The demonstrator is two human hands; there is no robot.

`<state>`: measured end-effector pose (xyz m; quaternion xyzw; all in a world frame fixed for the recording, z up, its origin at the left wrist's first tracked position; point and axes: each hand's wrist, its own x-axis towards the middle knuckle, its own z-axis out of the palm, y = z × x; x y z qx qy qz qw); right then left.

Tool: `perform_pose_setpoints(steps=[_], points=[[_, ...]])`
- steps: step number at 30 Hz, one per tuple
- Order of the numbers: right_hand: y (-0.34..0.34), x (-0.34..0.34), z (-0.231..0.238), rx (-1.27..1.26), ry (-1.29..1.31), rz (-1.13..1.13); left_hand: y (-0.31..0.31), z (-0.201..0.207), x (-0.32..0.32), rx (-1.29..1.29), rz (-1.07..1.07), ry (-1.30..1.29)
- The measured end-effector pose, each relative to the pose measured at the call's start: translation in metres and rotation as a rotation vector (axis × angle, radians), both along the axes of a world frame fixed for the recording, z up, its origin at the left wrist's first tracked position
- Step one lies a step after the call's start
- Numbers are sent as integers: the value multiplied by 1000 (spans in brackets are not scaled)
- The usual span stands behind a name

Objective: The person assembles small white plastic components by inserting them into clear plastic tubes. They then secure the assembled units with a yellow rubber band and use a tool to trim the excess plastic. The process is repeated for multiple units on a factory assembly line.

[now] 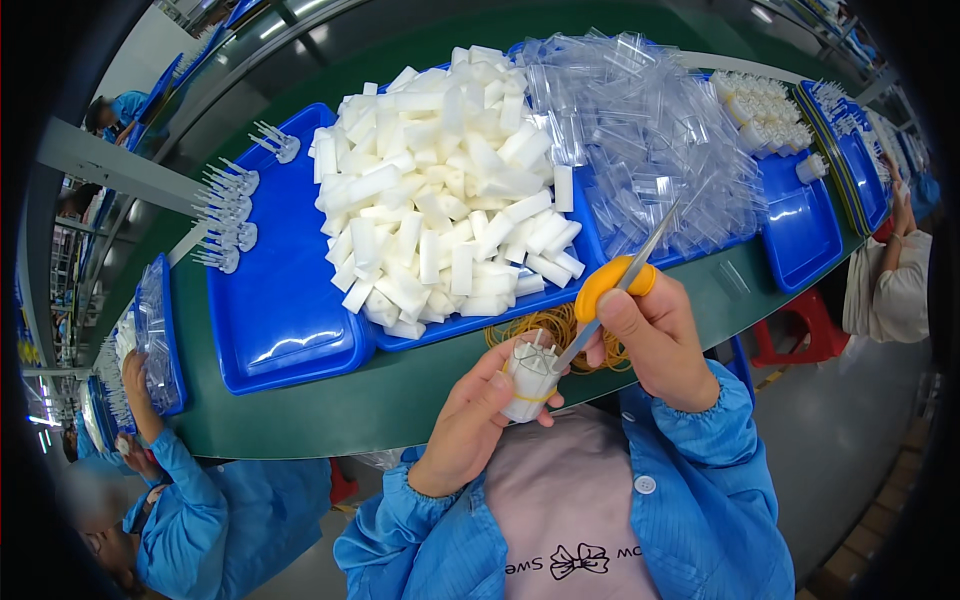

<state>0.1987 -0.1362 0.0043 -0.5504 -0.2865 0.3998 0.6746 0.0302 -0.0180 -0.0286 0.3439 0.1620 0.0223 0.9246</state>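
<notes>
My left hand (470, 425) is closed around a small round assembly (530, 385) of white pieces and clear plastic, with a yellow rubber band about it and prongs at its top. My right hand (660, 335) grips a slim, pointed metal tool that looks like tweezers (650, 243). Its lower end reaches the top edge of the assembly. Something orange (610, 283) wraps my right index finger or the tool; I cannot tell which. Just beyond both hands lies a heap of thin yellow-brown rubber bands (545, 325), partly hidden by them.
White foam blocks (430, 190) and clear plastic pieces (650, 140) heap up in blue trays. Pronged white parts (228, 210) line the rim of the left blue tray (285, 325). Banded assemblies (765, 115) fill part of the right tray (800, 245). Co-workers sit on both sides.
</notes>
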Motion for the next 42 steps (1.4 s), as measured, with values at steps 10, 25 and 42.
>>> perform_pose_setpoints(steps=[10,25,42], points=[[2,-3,3,-7,-19,123,-3,5,-3,71,-33,2],[-2,-2,-1,26,100,156,-4,-4,-3,-147,-109,14],[-6,-3,1,4,73,68,-7,-16,-5,-360,-109,-17]])
